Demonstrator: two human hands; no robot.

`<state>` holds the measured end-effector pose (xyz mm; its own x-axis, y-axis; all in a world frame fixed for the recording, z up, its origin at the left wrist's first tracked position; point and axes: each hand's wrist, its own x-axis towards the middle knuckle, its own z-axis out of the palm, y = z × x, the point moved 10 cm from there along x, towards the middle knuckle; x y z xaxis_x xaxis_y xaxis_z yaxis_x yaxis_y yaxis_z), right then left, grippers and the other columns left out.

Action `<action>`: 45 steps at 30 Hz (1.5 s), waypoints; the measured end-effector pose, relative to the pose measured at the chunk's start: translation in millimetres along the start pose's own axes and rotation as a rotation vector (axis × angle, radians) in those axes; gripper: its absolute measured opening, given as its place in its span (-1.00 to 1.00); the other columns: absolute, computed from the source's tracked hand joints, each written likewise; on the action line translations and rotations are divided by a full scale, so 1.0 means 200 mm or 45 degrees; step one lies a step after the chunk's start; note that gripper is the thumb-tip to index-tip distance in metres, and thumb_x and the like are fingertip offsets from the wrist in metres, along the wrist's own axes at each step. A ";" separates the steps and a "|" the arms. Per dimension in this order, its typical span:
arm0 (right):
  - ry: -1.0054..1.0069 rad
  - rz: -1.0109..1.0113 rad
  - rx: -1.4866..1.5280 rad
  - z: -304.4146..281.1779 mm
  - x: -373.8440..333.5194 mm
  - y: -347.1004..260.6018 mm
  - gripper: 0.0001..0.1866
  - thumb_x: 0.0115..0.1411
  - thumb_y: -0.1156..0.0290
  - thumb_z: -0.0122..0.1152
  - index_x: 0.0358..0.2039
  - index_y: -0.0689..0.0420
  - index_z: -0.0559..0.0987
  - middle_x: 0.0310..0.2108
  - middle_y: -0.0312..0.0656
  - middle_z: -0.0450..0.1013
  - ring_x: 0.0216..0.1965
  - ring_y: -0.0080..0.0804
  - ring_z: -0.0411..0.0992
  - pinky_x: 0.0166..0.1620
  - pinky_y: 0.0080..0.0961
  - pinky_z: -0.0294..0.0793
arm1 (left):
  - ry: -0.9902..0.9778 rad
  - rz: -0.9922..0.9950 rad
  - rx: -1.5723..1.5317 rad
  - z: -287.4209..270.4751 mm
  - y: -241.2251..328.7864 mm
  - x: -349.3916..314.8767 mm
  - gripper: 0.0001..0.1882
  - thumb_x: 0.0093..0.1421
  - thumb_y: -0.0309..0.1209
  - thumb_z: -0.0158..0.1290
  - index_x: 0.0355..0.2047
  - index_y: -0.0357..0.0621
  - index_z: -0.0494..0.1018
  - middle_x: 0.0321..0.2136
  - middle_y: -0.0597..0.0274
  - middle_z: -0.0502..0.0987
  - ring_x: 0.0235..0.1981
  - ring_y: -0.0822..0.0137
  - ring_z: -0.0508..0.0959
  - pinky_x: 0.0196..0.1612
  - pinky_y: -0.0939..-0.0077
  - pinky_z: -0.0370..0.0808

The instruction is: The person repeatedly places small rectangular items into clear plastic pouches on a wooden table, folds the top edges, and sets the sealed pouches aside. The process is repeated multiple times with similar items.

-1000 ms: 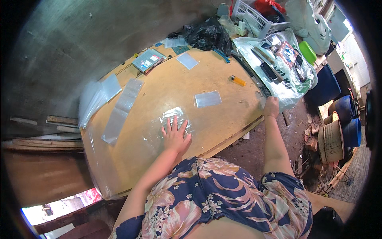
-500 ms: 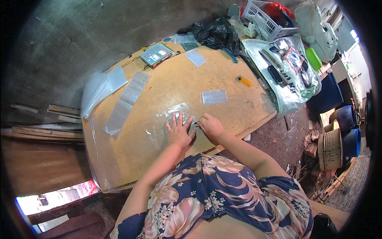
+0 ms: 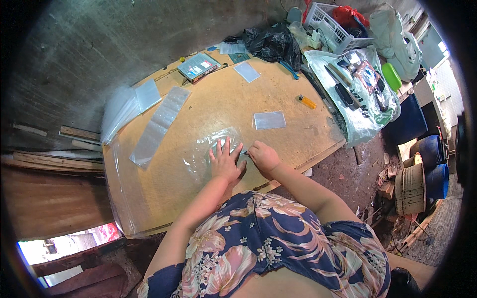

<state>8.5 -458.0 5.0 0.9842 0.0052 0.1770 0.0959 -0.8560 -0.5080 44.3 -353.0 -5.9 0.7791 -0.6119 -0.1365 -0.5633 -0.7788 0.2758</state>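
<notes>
Left grip (image 3: 227,168) spread flat, my right grip (image 3: 264,158) pinching a small dark bit (image 3: 247,153)
Surface (image 3: 305,136) edge's near, just below my right, open room to its right; clear plastic (image 3: 204,145)'s under my left, shiny, wrinkly.

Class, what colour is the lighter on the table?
The lighter is mostly orange-yellow, clearest in the head view.

Looking steeply down from the head through a wide fisheye, facing the tabletop (image 3: 213,104) near below, centring on the left hand (image 3: 226,165) and right hand (image 3: 264,158).
</notes>
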 end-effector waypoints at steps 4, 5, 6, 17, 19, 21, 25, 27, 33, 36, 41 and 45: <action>0.190 0.112 0.153 -0.08 -0.02 0.08 -0.88 0.10 0.37 0.10 -0.43 0.14 0.51 -0.40 -0.05 0.38 -0.34 -0.06 0.42 -0.29 -0.22 0.45 | 0.026 0.025 0.047 -0.01 0.01 0.00 -0.32 0.05 -0.01 0.09 0.22 0.41 0.21 0.33 0.11 -0.05 0.34 -0.07 -0.10 0.24 -0.28 -0.12; 0.311 0.182 0.206 -0.15 -0.04 0.15 -0.88 0.11 0.37 0.11 -0.42 0.14 0.52 -0.40 -0.04 0.39 -0.34 -0.05 0.42 -0.29 -0.21 0.44 | 0.016 0.021 0.019 0.00 0.00 0.00 -0.32 0.05 -0.01 0.08 0.22 0.38 0.20 0.33 0.10 -0.05 0.34 -0.07 -0.09 0.24 -0.28 -0.13; 0.450 0.230 0.263 -0.22 -0.08 0.21 -0.88 0.11 0.37 0.12 -0.42 0.14 0.53 -0.40 -0.03 0.40 -0.34 -0.05 0.42 -0.29 -0.21 0.43 | 0.014 0.020 0.030 0.01 0.00 0.00 -0.31 0.06 -0.01 0.07 0.23 0.36 0.20 0.32 0.10 -0.05 0.34 -0.07 -0.09 0.24 -0.28 -0.13; 0.879 0.599 -0.282 -0.61 -0.53 0.79 -0.93 0.11 0.40 0.18 -0.43 0.10 0.54 -0.43 -0.11 0.44 -0.39 -0.07 0.44 -0.33 -0.24 0.41 | 0.232 0.144 -0.080 -0.03 0.03 0.13 -0.40 0.12 -0.10 0.02 0.15 -0.03 0.28 0.23 0.05 0.15 0.26 -0.06 0.09 0.20 -0.22 -0.02; 0.859 0.585 -0.280 -0.59 -0.53 0.80 -0.94 0.10 0.40 0.18 -0.44 0.10 0.54 -0.43 -0.11 0.44 -0.40 -0.08 0.43 -0.34 -0.25 0.41 | 0.136 0.225 -0.071 -0.01 0.10 0.34 -0.46 0.13 -0.14 0.03 0.10 -0.06 0.32 0.20 0.07 0.21 0.23 -0.03 0.14 0.19 -0.17 0.04; 0.887 0.577 -0.280 -0.60 -0.53 0.80 -0.92 0.09 0.38 0.20 -0.47 0.09 0.54 -0.46 -0.14 0.41 -0.43 -0.10 0.43 -0.37 -0.26 0.41 | 0.149 0.111 -0.083 -0.02 0.13 0.52 -0.50 0.13 -0.15 0.04 0.06 -0.06 0.36 0.16 0.13 0.26 0.22 0.03 0.17 0.17 -0.13 0.08; 0.877 0.521 -0.240 -0.63 -0.51 0.77 -0.93 0.07 0.39 0.22 -0.47 0.08 0.54 -0.47 -0.18 0.41 -0.43 -0.15 0.43 -0.37 -0.29 0.41 | 0.246 -0.070 -0.045 -0.01 0.16 0.65 -0.57 0.11 -0.17 0.08 -0.02 -0.02 0.44 0.10 0.15 0.35 0.20 0.08 0.21 0.16 -0.08 0.11; 0.877 0.493 -0.263 -0.64 -0.51 0.75 -0.94 0.06 0.39 0.23 -0.47 0.07 0.54 -0.47 -0.19 0.41 -0.43 -0.17 0.43 -0.37 -0.30 0.42 | 0.306 -0.032 -0.120 -0.01 0.17 0.67 -0.64 0.08 -0.21 0.12 -0.12 -0.04 0.48 0.01 0.15 0.42 0.14 0.12 0.27 0.13 0.00 0.18; 0.838 0.533 -0.232 -0.65 -0.50 0.75 -0.94 0.05 0.39 0.23 -0.45 0.06 0.55 -0.47 -0.19 0.40 -0.42 -0.17 0.43 -0.36 -0.30 0.42 | 0.452 -0.047 -0.418 0.01 0.13 0.73 -0.82 0.04 -0.32 0.19 -0.39 -0.13 0.50 -0.32 0.12 0.53 -0.20 0.10 0.46 -0.15 0.26 0.40; 0.831 0.554 -0.220 -0.64 -0.50 0.75 -0.97 0.07 0.42 0.21 -0.46 0.07 0.56 -0.43 -0.19 0.44 -0.41 -0.17 0.45 -0.37 -0.33 0.43 | 0.432 -0.133 -0.639 -0.02 0.08 0.77 -0.80 0.03 -0.30 0.21 -0.46 -0.16 0.49 -0.47 0.09 0.53 -0.38 0.10 0.52 -0.29 0.28 0.44; 0.858 0.482 -0.201 -0.64 -0.50 0.75 -0.95 0.05 0.44 0.22 -0.46 0.09 0.53 -0.47 -0.14 0.39 -0.43 -0.10 0.41 -0.39 -0.26 0.40 | 0.400 -0.351 -0.909 -0.10 -0.10 0.81 -0.70 0.03 -0.22 0.23 -0.46 -0.22 0.46 -0.58 0.16 0.51 -0.55 0.29 0.53 -0.41 0.38 0.43; 0.827 0.503 -0.201 -0.61 -0.51 0.78 -0.98 0.09 0.46 0.18 -0.44 0.10 0.53 -0.43 -0.13 0.42 -0.38 -0.10 0.43 -0.34 -0.29 0.42 | 0.353 -0.479 -1.206 -0.07 -0.28 0.79 -0.72 0.03 -0.28 0.23 -0.38 -0.24 0.49 -0.55 0.18 0.54 -0.56 0.36 0.53 -0.41 0.47 0.46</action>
<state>-94.7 -654.6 11.2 0.6518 -0.5779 0.4912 -0.3139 -0.7951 -0.5188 202.7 -404.1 -30.3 0.9620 -0.2069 -0.1783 0.0794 -0.4127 0.9074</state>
